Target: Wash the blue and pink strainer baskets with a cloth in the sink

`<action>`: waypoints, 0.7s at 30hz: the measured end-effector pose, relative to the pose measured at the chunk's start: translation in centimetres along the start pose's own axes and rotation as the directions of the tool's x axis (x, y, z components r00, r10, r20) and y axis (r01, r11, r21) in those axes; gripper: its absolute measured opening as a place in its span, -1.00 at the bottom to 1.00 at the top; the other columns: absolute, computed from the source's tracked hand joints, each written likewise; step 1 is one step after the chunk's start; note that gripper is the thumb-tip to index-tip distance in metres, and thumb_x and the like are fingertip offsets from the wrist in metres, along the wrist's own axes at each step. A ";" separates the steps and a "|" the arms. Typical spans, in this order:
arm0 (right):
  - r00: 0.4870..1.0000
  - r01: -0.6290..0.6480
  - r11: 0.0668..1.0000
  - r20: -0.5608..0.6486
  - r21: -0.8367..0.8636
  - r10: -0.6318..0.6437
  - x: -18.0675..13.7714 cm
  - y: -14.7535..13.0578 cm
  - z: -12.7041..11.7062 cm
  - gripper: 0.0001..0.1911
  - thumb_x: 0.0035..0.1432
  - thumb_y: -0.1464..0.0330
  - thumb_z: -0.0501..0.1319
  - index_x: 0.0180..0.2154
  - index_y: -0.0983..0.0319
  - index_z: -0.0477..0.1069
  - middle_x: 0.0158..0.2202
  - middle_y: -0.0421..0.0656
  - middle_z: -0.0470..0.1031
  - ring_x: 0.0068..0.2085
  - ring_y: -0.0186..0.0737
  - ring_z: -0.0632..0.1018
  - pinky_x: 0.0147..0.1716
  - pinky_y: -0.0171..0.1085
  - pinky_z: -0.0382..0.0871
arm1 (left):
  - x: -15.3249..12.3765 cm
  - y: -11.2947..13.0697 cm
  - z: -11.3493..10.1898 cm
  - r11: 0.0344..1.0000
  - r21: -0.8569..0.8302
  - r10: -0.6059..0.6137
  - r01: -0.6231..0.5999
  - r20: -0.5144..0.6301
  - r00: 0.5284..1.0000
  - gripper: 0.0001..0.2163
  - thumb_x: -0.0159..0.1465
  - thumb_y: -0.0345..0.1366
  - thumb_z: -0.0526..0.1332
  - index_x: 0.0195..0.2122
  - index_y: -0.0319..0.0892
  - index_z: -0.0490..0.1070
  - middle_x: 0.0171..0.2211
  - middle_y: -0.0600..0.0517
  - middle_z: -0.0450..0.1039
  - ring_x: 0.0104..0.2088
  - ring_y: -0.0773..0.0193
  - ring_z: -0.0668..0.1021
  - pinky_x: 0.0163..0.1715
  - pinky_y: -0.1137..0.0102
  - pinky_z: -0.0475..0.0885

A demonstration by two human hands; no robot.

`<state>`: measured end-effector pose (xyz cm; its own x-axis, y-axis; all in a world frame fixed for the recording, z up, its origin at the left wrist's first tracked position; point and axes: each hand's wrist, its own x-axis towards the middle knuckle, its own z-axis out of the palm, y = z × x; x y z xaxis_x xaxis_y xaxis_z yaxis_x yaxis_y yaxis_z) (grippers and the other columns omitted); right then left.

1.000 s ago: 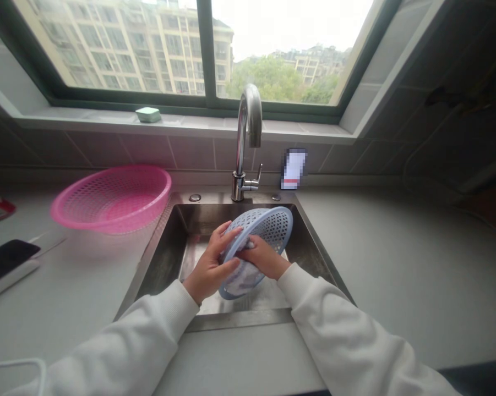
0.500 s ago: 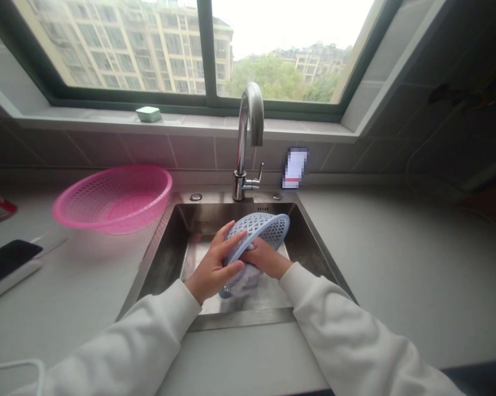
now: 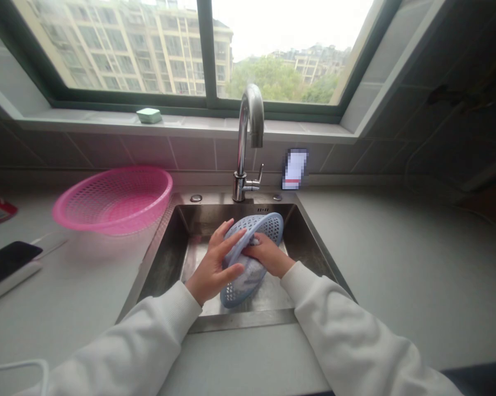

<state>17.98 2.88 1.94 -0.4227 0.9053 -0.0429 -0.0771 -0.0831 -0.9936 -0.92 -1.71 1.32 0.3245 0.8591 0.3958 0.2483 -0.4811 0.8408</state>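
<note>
Swung lower since the last look, the pale blue plastic basket point(image 3: 258, 225) now tips its near rim down toward the floor of the stainless steel sink point(image 3: 161, 258), held clear of the side walls. The left hand point(image 3: 212, 267) lies spread across its outer side, fingers fanned over the rim and thumb beneath. The right hand point(image 3: 268, 254) sits curled inside the bowl, pressed against a pale wad point(image 3: 250, 276), perhaps a cloth, though whether its fingers pinch it is hidden. The basket should handle as light and slightly flexible, probably slick when wet, so its rim looks the surest hold. A pink plastic basket point(image 3: 111, 201) rests on the counter point(image 3: 66, 286) left of the sink
</note>
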 end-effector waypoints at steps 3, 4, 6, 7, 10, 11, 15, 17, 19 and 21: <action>0.992 0.020 0.977 -0.130 0.212 0.008 0.2 -0.1 -0.6 -0.71 -0.04 0.28 0.41 -0.22 0.18 0.57 -0.35 -0.21 0.62 -0.25 -0.13 0.61 -0.09 -0.14 0.49 | 0.0 0.1 0.1 0.999 0.037 -0.011 0.012 -0.020 1.000 -0.30 0.28 0.20 0.28 0.38 0.08 0.31 0.50 -0.11 -0.01 0.48 -0.27 0.08 0.44 -0.17 -0.03; 0.991 0.020 0.975 -0.130 0.222 0.009 0.2 0.0 -0.6 -0.71 -0.05 0.28 0.41 -0.21 0.18 0.56 -0.35 -0.21 0.62 -0.25 -0.13 0.61 -0.11 -0.15 0.48 | 0.0 0.1 0.2 0.999 0.036 -0.022 0.022 -0.014 1.000 -0.33 0.30 0.17 0.28 0.38 0.08 0.31 0.50 -0.11 0.01 0.47 -0.25 0.11 0.44 -0.14 0.00; 0.998 -0.002 0.992 -0.054 0.123 0.009 0.0 0.1 -0.2 -0.76 -0.05 0.32 0.38 -0.25 0.20 0.58 -0.36 -0.20 0.63 -0.26 -0.14 0.59 -0.13 -0.16 0.47 | 0.1 0.2 0.4 0.999 0.030 -0.025 0.025 0.006 1.000 -0.40 0.35 0.11 0.24 0.38 0.08 0.32 0.49 -0.09 0.05 0.46 -0.20 0.15 0.44 -0.09 0.03; 1.000 -0.009 0.999 -0.003 0.043 0.009 -0.1 0.2 0.1 -0.79 -0.05 0.34 0.37 -0.28 0.21 0.59 -0.36 -0.20 0.63 -0.27 -0.14 0.59 -0.12 -0.16 0.46 | 0.1 0.2 0.4 0.999 0.033 -0.016 0.016 0.013 1.000 -0.43 0.38 0.09 0.21 0.37 0.08 0.34 0.48 -0.09 0.07 0.47 -0.18 0.15 0.45 -0.07 0.03; 0.996 -0.003 0.992 0.088 -0.126 0.014 -0.3 0.4 0.6 -0.84 -0.06 0.39 0.36 -0.34 0.23 0.61 -0.36 -0.19 0.64 -0.26 -0.15 0.57 -0.06 -0.14 0.43 | 0.0 0.3 0.2 0.997 0.070 0.017 -0.019 0.032 0.999 -0.44 0.39 0.12 0.17 0.36 0.08 0.34 0.49 -0.07 0.08 0.49 -0.20 0.07 0.46 -0.10 -0.02; 0.997 -0.005 0.994 0.070 -0.110 0.012 -0.3 0.3 0.5 -0.83 -0.07 0.38 0.37 -0.33 0.23 0.61 -0.36 -0.19 0.64 -0.26 -0.15 0.58 -0.05 -0.13 0.43 | 0.0 0.3 0.1 0.996 0.087 0.028 -0.031 0.030 0.999 -0.42 0.38 0.14 0.18 0.37 0.08 0.33 0.49 -0.07 0.07 0.50 -0.21 0.05 0.46 -0.13 -0.05; 0.994 -0.003 0.988 -0.103 0.158 0.019 0.1 -0.1 -0.6 -0.70 -0.06 0.28 0.43 -0.21 0.21 0.60 -0.30 -0.17 0.65 -0.22 -0.11 0.62 -0.06 -0.14 0.48 | -0.1 0.2 0.0 0.991 0.133 0.030 -0.029 -0.009 1.000 -0.35 0.33 0.16 0.23 0.39 0.06 0.29 0.51 -0.10 0.02 0.51 -0.25 0.00 0.44 -0.20 -0.09; 0.991 0.019 0.976 -0.133 0.216 0.010 0.2 -0.1 -0.7 -0.68 -0.03 0.25 0.42 -0.18 0.20 0.59 -0.28 -0.16 0.65 -0.20 -0.09 0.63 -0.06 -0.12 0.50 | 0.0 0.3 0.2 0.992 0.126 -0.004 0.004 -0.001 1.000 -0.40 0.36 0.11 0.22 0.37 0.03 0.33 0.50 -0.13 0.03 0.50 -0.24 0.03 0.43 -0.20 -0.04; 0.997 0.041 0.992 -0.066 0.122 -0.033 0.0 0.0 -0.1 -0.71 -0.02 0.27 0.41 -0.21 0.21 0.59 -0.25 -0.13 0.66 -0.17 -0.06 0.63 -0.01 -0.07 0.49 | 0.0 0.4 0.4 0.993 0.115 0.003 -0.006 0.024 1.000 -0.47 0.40 0.06 0.17 0.34 0.02 0.38 0.50 -0.12 0.04 0.50 -0.22 0.04 0.43 -0.18 -0.01; 0.996 0.074 0.996 0.046 -0.053 -0.072 -0.2 0.1 0.6 -0.77 -0.02 0.32 0.39 -0.25 0.21 0.61 -0.21 -0.11 0.67 -0.11 -0.01 0.62 0.07 -0.02 0.45 | 0.1 0.6 0.4 0.989 0.141 0.042 -0.047 0.042 0.998 -0.52 0.43 0.02 0.13 0.31 0.04 0.42 0.49 -0.08 0.06 0.51 -0.20 0.01 0.44 -0.17 -0.04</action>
<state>17.49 2.43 1.87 -0.4575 0.8886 0.0336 -0.0605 0.0066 -0.9981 -0.44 -1.99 1.68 0.3729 0.8302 0.4145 0.3587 -0.5409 0.7607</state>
